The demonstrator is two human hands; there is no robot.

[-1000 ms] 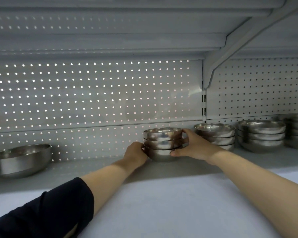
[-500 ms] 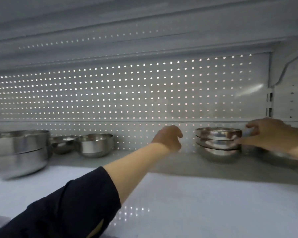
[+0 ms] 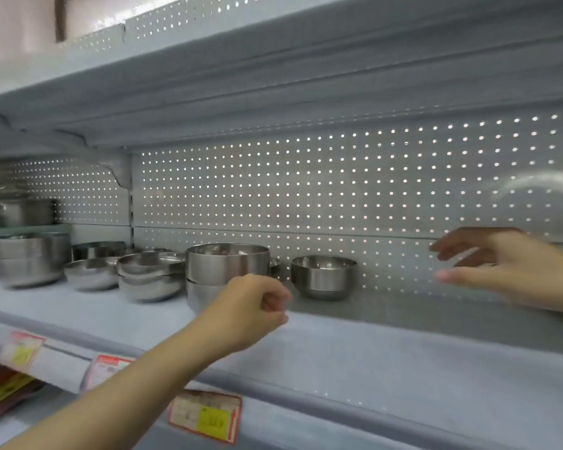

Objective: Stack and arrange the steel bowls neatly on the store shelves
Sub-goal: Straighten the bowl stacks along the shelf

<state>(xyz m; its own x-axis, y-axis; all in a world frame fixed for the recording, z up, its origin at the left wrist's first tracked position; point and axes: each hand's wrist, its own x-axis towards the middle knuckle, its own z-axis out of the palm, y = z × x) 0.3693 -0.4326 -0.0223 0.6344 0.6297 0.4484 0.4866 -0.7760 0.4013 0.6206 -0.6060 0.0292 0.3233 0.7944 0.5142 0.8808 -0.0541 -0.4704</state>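
We see the steel bowls on the shelf (image 3: pixel 403 339) in the frame's middle left; a small bowl (image 3: pixel 324 276) stands upright, alone, at centre; left of it a tall two-bowl stack (image 3: pixel 227 266); then a shallow stack (image 3: pixel 150 276), a single bowl (image 3: pixel 91 273), and a large stack (image 3: pixel 26 259) at far left.

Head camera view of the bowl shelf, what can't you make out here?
- Price labels on the shelf edge: print blurred, unreadable.
- Lower bowl of the tall stack: front hidden behind the left hand.
- Right hand: motion-blurred, wrist cut off by the right edge.
- Far-left stack: smeared, bowl count unclear.
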